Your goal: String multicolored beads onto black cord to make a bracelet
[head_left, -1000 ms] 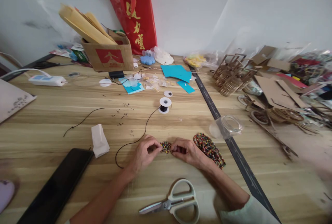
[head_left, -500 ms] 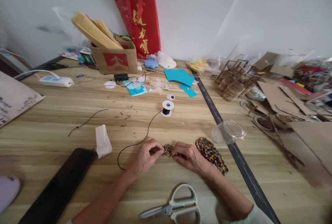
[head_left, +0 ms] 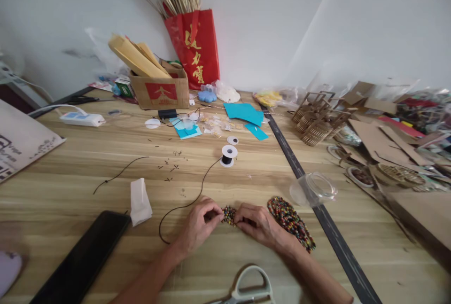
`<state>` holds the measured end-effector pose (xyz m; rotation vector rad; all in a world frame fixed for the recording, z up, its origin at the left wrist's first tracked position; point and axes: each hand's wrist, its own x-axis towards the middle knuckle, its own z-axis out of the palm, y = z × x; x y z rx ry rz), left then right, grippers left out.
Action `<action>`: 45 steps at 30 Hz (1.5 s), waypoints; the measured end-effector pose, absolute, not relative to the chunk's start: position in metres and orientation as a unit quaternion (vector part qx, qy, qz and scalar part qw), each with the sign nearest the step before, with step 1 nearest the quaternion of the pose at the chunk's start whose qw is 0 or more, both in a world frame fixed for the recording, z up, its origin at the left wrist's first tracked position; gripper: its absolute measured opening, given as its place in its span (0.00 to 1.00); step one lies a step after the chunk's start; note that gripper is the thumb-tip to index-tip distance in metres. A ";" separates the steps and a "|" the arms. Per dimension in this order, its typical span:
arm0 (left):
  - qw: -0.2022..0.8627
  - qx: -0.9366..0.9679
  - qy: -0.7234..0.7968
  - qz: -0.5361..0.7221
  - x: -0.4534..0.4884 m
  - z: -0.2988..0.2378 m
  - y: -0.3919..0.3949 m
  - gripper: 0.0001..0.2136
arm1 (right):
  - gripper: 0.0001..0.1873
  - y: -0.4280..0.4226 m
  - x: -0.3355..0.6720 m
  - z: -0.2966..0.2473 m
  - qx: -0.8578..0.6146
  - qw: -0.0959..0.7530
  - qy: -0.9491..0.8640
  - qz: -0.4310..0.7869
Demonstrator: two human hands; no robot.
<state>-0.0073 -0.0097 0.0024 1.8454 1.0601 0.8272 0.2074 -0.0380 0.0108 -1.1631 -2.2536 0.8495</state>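
Both my hands rest on the wooden table [head_left: 70,163] near its front edge. My left hand [head_left: 199,225] and my right hand [head_left: 258,223] pinch a small cluster of multicoloured beads [head_left: 229,214] between their fingertips. A black cord [head_left: 183,203] runs from the left hand in a loop and up to a white spool [head_left: 229,155]. A flat patch of woven beads [head_left: 291,222] lies just right of my right wrist.
White-handled scissors [head_left: 251,290] lie at the bottom edge. A black phone [head_left: 82,259] and a folded white tissue [head_left: 140,201] lie left. A clear plastic jar [head_left: 313,189] lies on its side right. Cardboard box [head_left: 161,91], red bag [head_left: 194,48], blue paper and wooden parts crowd the back.
The hands keep pinching the beads with small finger shifts. The view has tilted up, so everything sits lower in the picture and the scissors are half cut off.
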 end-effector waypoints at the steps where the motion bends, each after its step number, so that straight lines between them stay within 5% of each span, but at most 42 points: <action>1: 0.417 0.734 0.421 0.331 -0.007 0.003 -0.010 0.05 | 0.05 -0.038 0.207 0.010 -0.427 0.240 -0.811 0.319; 22: 0.423 0.722 0.422 0.350 -0.005 0.002 -0.009 0.05 | 0.04 -0.039 0.187 -0.002 -0.451 0.411 -0.739 0.288; 45: 0.421 0.732 0.420 0.333 0.001 0.003 -0.013 0.04 | 0.05 -0.041 0.184 -0.006 -0.432 0.438 -0.755 0.226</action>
